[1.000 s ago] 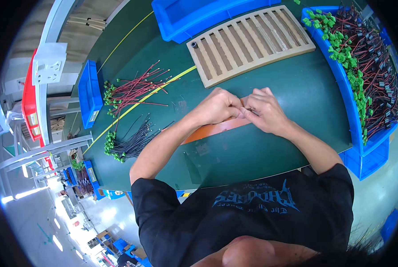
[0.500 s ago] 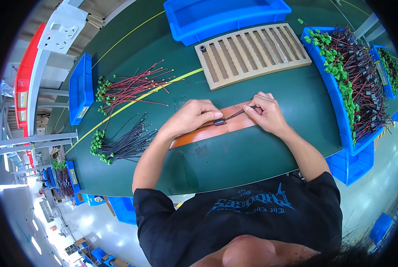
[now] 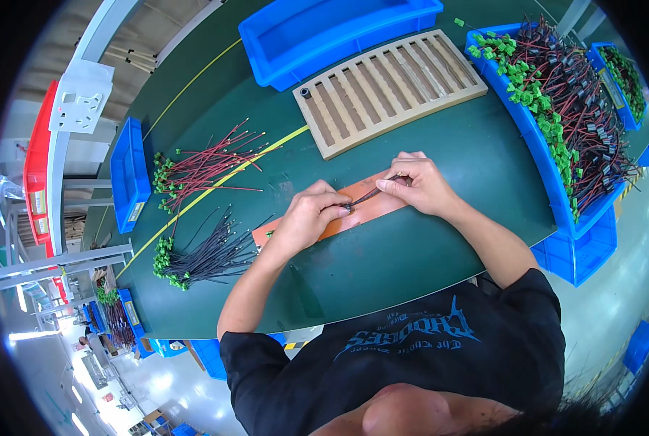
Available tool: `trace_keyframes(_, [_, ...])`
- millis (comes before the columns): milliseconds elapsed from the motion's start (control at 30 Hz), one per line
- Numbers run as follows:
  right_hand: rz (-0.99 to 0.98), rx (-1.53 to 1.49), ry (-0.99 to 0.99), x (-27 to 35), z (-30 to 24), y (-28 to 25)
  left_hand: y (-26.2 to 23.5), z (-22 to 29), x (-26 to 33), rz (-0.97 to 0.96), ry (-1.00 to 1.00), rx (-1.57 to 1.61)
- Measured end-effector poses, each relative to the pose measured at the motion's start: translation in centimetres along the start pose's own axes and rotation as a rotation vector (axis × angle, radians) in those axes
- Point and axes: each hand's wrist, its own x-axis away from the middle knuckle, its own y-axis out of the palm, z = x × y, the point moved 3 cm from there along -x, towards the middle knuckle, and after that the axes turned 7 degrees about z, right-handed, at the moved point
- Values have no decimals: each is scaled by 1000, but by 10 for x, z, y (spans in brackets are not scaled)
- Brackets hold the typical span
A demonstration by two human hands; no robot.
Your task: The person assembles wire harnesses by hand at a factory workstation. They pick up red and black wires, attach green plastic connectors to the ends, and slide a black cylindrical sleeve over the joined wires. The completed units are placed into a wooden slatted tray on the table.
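Over an orange-brown strip (image 3: 379,211) on the green table, my two hands hold a dark wire lead (image 3: 368,195) stretched between them. My left hand (image 3: 311,218) is closed in a pinch around a small black sleeve on the lead, mostly covered by the fingers. A bit of green connector (image 3: 270,234) shows beside my left wrist. My right hand (image 3: 419,186) pinches the other end of the lead, and its tip is partly hidden by the fingers. To the left lie a bunch of black wires (image 3: 212,251) and a bunch of red wires (image 3: 212,161), both with green connectors.
A slotted tan tray (image 3: 329,150) lies beyond my hands, holding a small black cylinder (image 3: 305,93). Behind it stands a blue bin (image 3: 339,54). At right, another blue bin (image 3: 517,123) is heaped with wired leads. A small blue bin (image 3: 130,178) stands at far left.
My left fingers now cover most of the black sleeve, which showed past their tips before. The view has shifted slightly. Both hands keep hold of the lead.
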Motion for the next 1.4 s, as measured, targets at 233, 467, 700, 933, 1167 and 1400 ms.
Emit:
trace_keyframes(233, [157,-374,13,-12,-32,9,-26,16,16,-146,-266,522])
trace_keyframes(467, [32,-875,180,-59,-117,28,-60,51,55,-13,-200,715])
trace_keyframes(700, [62,-858,72,-89,-155,39,-40,68,43,147,-167,1038])
trace_keyframes(933, [206,-855,83,-107,-137,24,-15,77,10,517,71,548])
trace_keyframes(1167, [135,-739,68,-103,-135,13,-1,77,18,393,-32,835])
trace_keyframes(1400, [83,-651,48,-77,-131,8,5,49,14,364,-103,1078])
